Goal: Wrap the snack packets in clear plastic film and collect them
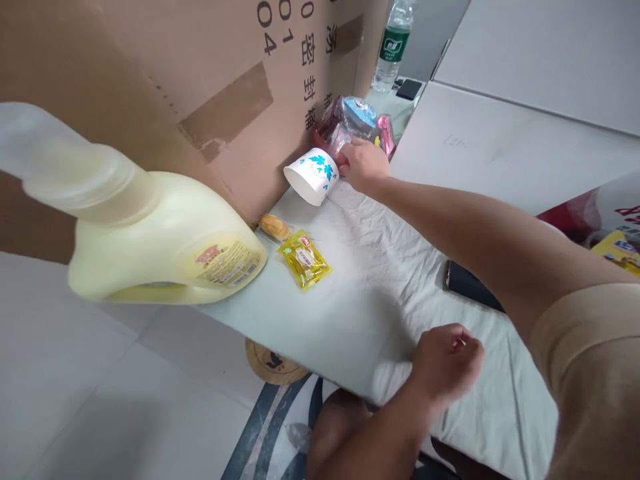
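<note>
My right hand (pixel 366 165) reaches out to a pile of plastic-wrapped snack packets (pixel 345 130), its fingers curled against the clear wrapping. What lies between those fingertips is hidden. Just beside it, a white paper cup (pixel 314 175) with blue leaf prints lies tipped on its side. My left hand (pixel 447 367) is closed in a loose fist over the pale cloth, and nothing shows in it. On the surface nearer the cup are a yellow snack packet (pixel 305 260) and a small wrapped bread roll (pixel 275 227).
A large cardboard box (pixel 215 87) walls off the back left. A pale yellow jug (pixel 170 233) stands close on the left. Farther back are a water bottle (pixel 394 47) and a dark phone-like object (pixel 409 89). A dark flat object (pixel 470 285) lies under my right arm.
</note>
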`<state>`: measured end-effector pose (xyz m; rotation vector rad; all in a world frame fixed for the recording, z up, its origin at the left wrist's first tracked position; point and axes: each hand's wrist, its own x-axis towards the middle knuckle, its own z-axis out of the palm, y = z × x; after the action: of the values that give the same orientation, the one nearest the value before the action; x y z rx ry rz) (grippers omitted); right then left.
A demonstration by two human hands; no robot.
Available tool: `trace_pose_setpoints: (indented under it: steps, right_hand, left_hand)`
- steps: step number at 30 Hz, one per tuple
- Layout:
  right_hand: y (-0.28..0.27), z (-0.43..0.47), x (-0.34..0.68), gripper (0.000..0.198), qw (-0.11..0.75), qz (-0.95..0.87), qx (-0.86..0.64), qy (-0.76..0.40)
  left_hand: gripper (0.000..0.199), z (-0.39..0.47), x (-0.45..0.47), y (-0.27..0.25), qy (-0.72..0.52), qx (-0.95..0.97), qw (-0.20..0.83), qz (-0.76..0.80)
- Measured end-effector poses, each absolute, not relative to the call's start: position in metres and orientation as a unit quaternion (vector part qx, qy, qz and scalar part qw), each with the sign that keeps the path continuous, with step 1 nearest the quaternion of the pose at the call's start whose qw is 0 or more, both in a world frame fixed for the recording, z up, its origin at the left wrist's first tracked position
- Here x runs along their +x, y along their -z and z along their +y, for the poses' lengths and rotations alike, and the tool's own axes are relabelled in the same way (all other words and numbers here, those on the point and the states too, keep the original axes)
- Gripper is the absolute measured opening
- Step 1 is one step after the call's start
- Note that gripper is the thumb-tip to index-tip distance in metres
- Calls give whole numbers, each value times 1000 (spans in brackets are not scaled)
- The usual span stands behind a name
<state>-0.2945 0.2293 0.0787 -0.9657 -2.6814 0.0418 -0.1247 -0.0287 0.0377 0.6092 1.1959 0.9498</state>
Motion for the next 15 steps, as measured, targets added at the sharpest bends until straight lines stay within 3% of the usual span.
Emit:
trace_pose_setpoints:
  steps: [3, 10, 15]
  right_hand:
    - [-103, 218, -283, 10, 173, -919, -345, -80]
    - [-141, 193, -251, 19, 269, -854, -384, -225]
    - [-132, 201, -224, 19, 358, -709, -393, -464]
  left_hand:
    - [16, -25, -111, -45, -422, 276, 679, 534]
    - [14, -20, -86, -53, -363, 334, 672, 552]
    - [12, -10, -84, -41, -373, 340, 653, 565]
